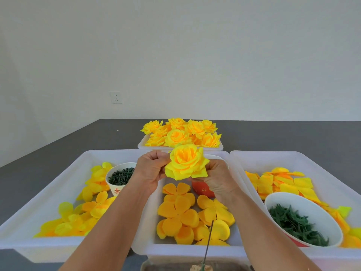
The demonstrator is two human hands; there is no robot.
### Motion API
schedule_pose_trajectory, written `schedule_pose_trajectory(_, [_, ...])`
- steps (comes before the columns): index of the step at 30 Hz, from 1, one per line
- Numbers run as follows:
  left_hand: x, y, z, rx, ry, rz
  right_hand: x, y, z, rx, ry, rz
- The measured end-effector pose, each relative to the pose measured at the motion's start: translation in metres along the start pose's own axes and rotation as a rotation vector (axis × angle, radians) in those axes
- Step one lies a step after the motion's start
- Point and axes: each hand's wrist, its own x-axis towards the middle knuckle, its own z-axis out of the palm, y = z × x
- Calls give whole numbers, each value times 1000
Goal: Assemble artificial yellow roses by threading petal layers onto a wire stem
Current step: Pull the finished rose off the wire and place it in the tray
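While both hands hold it up above the middle tray (pixel 143 249), the assembled yellow rose (pixel 185 164) faces the camera, its bloom open and its underside hidden. The left hand (pixel 149 173) grips the rose's left edge, its fingers (pixel 156 156) curled onto the outer petals; the right hand (pixel 216 179) holds the rose from below and to the right, with its fingers tucked behind the bloom, grasping it. Directly below the rose, the middle tray holds flat orange petal layers (pixel 176 211) and a thin wire stem (pixel 208 241) standing upright at the tray's near edge. Beyond the rose, a far tray (pixel 141 145) is heaped with finished roses (pixel 180 133). Left of the rose, a tray (pixel 48 184) holds yellow petals and a cup of dark green pieces (pixel 121 176). Right of the rose, another tray (pixel 322 163) holds petals and a white bowl (pixel 304 204) of green leaf parts. All trays sit on a grey bench (pixel 58 149).
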Motion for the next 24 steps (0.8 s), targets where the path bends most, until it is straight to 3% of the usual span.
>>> schedule_pose_trajectory(5, [-2, -1, -1, 5, -91, -23, 0, 1, 1, -224, -24, -33])
schedule_pose_trajectory(13, [-6, 3, -2, -43, 4, 142, 2, -1, -1, -228, 100, -58])
schedule_pose_trajectory(20, [-12, -3, 7, 266, -18, 338, 2, -1, -2, -274, 152, -58])
schedule_pose_trajectory(24, [-10, -4, 5, 282, 4, 387, 3, 0, -1, -333, 157, -50])
